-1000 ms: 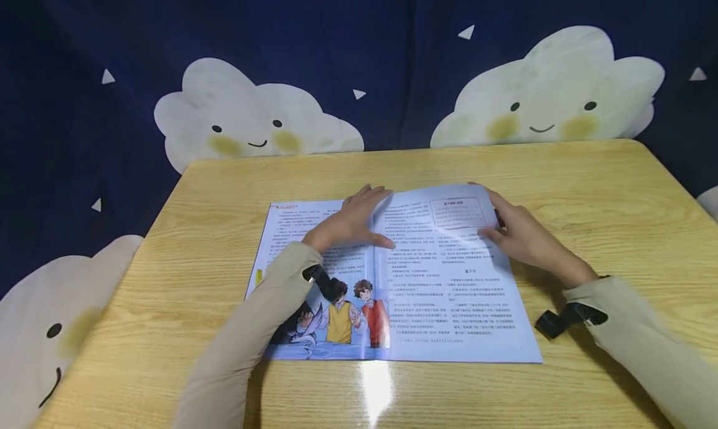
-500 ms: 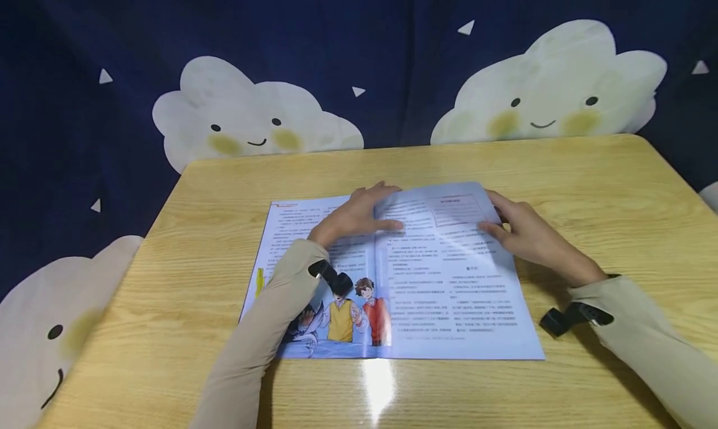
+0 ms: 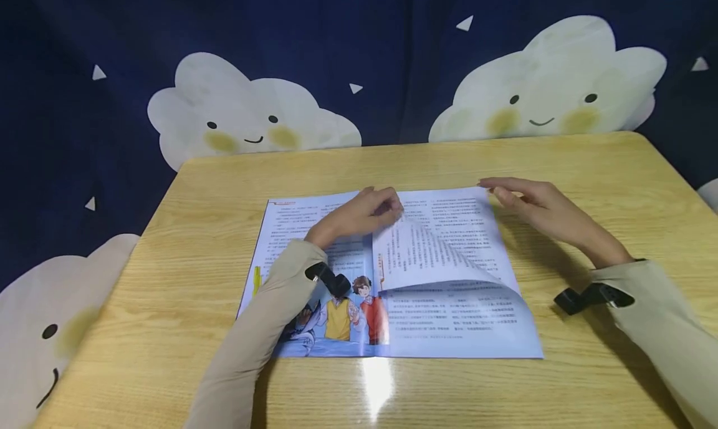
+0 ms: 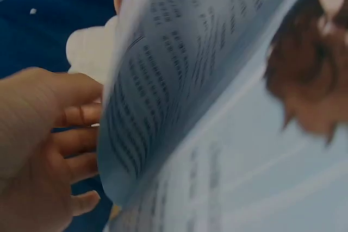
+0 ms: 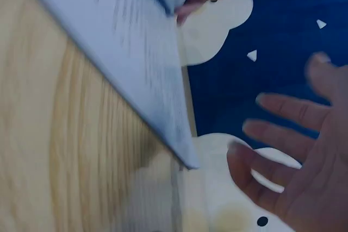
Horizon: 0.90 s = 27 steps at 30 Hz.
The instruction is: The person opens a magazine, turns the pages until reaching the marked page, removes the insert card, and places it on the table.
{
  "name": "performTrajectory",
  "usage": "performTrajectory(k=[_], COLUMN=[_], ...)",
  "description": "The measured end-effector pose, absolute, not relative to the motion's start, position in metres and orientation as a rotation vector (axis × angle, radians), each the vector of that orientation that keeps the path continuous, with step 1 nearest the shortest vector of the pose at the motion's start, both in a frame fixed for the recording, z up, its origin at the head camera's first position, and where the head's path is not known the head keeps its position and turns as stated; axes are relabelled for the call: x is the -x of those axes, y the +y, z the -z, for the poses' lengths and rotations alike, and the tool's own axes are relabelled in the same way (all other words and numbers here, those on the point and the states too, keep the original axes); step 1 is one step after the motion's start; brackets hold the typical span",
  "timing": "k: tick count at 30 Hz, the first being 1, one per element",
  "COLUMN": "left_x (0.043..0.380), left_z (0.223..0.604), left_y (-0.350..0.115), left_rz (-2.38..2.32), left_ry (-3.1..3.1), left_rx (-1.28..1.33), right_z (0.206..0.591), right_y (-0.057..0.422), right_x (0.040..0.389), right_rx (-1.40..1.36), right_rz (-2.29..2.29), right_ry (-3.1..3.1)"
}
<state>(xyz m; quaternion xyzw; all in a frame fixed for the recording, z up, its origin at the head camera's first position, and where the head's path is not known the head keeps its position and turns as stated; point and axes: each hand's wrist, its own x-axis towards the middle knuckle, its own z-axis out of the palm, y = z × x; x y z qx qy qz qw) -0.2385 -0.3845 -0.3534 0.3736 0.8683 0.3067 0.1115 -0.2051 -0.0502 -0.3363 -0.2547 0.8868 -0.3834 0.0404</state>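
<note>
An open magazine (image 3: 421,338) with printed text and a drawing of figures in a yellow vest and a red top lies on the table. Its right-hand page (image 3: 432,264) is lifted and curls over toward the left, showing its back. My left hand (image 3: 364,212) pinches that page's corner near the top of the spine. In the left wrist view, the thumb and fingers meet at the edge of the raised page (image 4: 157,85). My right hand (image 3: 552,211) hovers at the magazine's top right corner, fingers loosely extended and holding nothing; the right wrist view shows its spread fingers.
The light wooden table (image 3: 185,229) extends around the magazine on every side. Behind it hangs a dark blue curtain (image 3: 392,55) with smiling white clouds (image 3: 252,114). A black camera mount (image 3: 589,298) is strapped to each sleeved wrist.
The right page has gone from nearly flat to folded over leftward. My right hand has released its upper right edge and moved slightly right; my left fingers have closed on the page corner.
</note>
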Motion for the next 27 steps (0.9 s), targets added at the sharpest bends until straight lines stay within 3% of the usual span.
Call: performTrajectory(k=[9,27], left_x=[0.209,0.184], left_z=[0.333,0.346], left_y=[-0.369,-0.400], left_rz=[-0.429,-0.497], left_ry=[2.428,2.505], left_rx=[-1.251,-0.981], right_z=[0.356,0.359], right_y=[-0.052,-0.067], right_x=[0.222,0.242], right_rx=[0.639,0.685], right_rz=[0.943,0.667], right_ry=[2.665,2.722])
